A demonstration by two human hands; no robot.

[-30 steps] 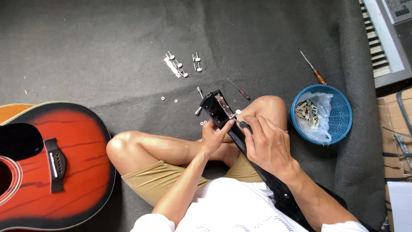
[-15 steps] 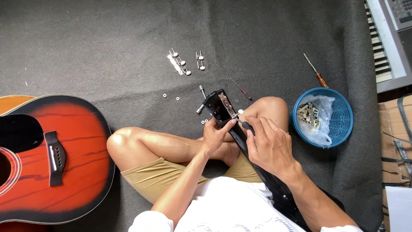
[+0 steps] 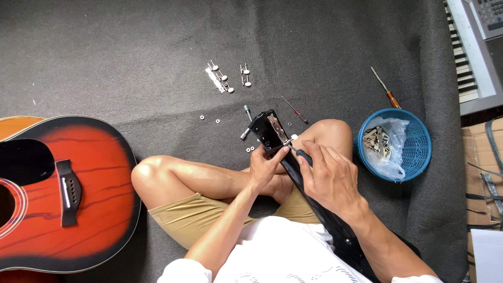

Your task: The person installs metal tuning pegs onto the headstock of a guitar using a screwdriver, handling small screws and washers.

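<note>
Guitar body [image 3: 63,194] left, basket [image 3: 414,131] right of headstock [image 3: 270,133].

We see a black guitar neck [image 3: 293,173] lying slantwise across our lap, its headstock [image 3: 268,132] pointing up and left, face up, above the dark mat. A silver tuner strip [image 3: 277,129] runs along the headstock's right edge. A small dark-handled screwdriver [image 3: 302,155] lies with its tip at that strip's lower end.

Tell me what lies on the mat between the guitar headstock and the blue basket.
In the head view, only the person's bent knee lies between the headstock and the blue basket.
</note>
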